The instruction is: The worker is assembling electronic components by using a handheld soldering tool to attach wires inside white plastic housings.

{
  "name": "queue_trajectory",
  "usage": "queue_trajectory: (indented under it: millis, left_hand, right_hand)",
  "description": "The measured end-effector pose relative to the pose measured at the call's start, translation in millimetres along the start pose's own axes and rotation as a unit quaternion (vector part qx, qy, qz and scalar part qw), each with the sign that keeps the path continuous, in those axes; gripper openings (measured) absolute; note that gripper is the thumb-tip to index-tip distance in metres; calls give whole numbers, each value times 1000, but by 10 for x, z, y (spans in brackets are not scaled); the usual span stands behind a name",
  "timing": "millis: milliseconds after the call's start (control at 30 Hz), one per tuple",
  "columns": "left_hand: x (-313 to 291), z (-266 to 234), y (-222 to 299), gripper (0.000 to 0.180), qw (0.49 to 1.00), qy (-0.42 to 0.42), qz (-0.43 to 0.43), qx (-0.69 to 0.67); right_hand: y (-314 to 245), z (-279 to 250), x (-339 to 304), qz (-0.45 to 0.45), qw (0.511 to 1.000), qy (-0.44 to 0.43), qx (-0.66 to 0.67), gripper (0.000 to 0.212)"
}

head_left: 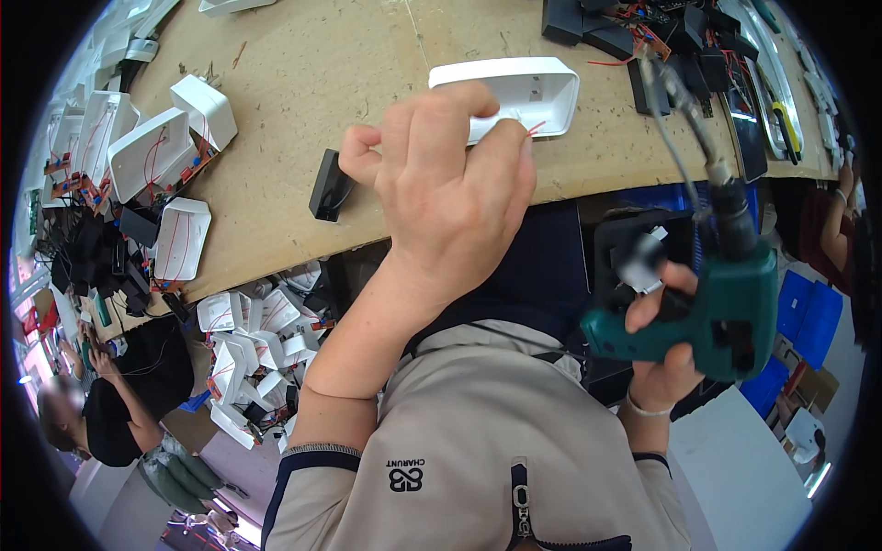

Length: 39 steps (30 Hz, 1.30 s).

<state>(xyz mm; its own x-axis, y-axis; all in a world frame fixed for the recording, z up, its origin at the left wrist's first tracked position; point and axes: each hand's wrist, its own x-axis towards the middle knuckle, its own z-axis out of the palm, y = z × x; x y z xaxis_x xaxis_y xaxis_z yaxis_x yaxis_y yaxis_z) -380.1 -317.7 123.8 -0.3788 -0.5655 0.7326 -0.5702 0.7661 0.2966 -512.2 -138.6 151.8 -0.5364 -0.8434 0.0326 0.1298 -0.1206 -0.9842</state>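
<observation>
One green drill (740,298) is gripped in the right hand (663,378), nearer the body and right of the white housing (555,96). Left hand (450,188) curls over the housing's near side, can't tell if it's pinching anything. Black boxes (562,20) sit beyond, to its right.

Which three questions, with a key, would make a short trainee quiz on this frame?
1. What does the right hand hold?
2. True or false: the black block lies to the left of the white housing at the left hand.
3. The heap of white casings below the table edge is on the person's: A) left; B) right.
Key: 1. A green power tool; 2. True; 3. A
</observation>
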Motion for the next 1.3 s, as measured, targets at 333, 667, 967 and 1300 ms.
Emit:
queue_trajectory:
  millis: [333, 667, 967, 1300]
  left_hand:
    - [175, 107, -69, 6, 997, -72, 18, 15]
    - [208, 165, -63, 5, 997, -76, 11, 28]
    - [199, 191, -65, 6, 997, -71, 19, -15]
    - [202, 185, -68, 5, 997, -78, 8, 25]
  right_hand:
    - [-45, 163, -192, 94, 992, 23, -78, 64]
    - [-65, 246, -139, 145, 984, 20, -98, 60]
    - [-5, 258, -116, 134, 986, 14, -94, 61]
    - [-12, 304, -54, 127, 985, 19, -113, 55]
